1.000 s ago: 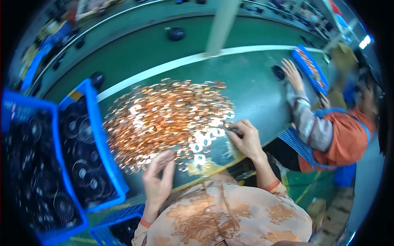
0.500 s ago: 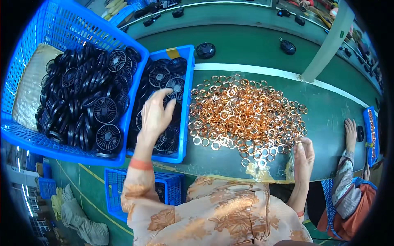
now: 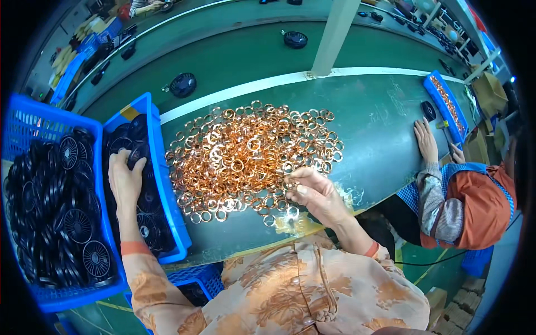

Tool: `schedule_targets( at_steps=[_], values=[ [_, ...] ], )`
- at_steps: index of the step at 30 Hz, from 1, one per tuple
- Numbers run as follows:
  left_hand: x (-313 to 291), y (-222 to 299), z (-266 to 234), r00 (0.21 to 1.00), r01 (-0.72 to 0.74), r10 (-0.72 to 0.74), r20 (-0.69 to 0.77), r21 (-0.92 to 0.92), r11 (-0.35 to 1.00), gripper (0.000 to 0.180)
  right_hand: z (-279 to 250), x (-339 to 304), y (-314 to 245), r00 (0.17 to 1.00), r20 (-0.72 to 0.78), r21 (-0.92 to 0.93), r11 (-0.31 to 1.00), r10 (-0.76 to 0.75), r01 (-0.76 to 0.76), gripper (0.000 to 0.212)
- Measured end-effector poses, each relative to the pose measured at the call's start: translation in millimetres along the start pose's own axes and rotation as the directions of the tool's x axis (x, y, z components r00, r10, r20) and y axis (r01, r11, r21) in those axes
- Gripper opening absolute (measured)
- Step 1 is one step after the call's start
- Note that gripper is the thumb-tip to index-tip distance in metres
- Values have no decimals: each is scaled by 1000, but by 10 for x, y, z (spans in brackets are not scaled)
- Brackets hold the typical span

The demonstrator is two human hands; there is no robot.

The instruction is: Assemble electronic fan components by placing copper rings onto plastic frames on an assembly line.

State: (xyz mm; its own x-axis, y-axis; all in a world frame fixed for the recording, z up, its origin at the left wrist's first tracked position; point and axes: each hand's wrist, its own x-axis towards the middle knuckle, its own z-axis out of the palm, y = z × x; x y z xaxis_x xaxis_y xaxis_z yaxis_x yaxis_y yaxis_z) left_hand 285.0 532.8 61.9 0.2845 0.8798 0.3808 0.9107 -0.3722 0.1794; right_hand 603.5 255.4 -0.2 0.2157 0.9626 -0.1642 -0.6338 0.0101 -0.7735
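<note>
The left hand [image 3: 125, 181] reaches into the narrow blue plastic crate [image 3: 167, 184] at the left edge of the green tabletop [image 3: 379, 128]. Its fingers rest on a round black plastic fan grille [image 3: 138, 156] lying on top of the stacked grilles; whether the grip has closed around it cannot be told. A larger blue crate [image 3: 33, 125] of the same black grilles stands just beside it, further left.

The right hand [image 3: 315, 192] sits at the near edge of the heap of copper-coloured metal rings [image 3: 251, 153] spread across the tabletop. Thumb and forefinger are drawn nearly together, pinching what appears to be one ring at the fingertips.

Step in hand, as judged: simultaneous pick-up, one grille with the left, one ring with the right. The next move calls for a firm closure on a single grille, lifted clear of its neighbours, and for separating one ring from the heap without dragging others.

A neighbouring person's hand [image 3: 427, 139] rests flat on the tabletop at the right, near a small blue tray [image 3: 446, 106].
</note>
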Motion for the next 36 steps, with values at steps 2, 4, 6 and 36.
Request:
schedule_targets(
  at_steps=[2,4,6,36],
  values=[
    [-80,192,-148,997,-12,-3,-79,-178,984,31,-32,26,36,999,40,-13,1000,1,0,24],
    [-215,368,-251,994,3,-71,-80,-639,769,21,-11,24,29,1000,27,-40,999,14,-12,24],
    [-471,730,-407,995,86,-89,45,-842,533,13,-14,22,29,1000,12,-65,998,26,-25,24],
    [-1677,1801,311,773,621,100,626,-717,-316,23,440,12,-15,804,418,-804,239,-423,544,31]
  ],
)
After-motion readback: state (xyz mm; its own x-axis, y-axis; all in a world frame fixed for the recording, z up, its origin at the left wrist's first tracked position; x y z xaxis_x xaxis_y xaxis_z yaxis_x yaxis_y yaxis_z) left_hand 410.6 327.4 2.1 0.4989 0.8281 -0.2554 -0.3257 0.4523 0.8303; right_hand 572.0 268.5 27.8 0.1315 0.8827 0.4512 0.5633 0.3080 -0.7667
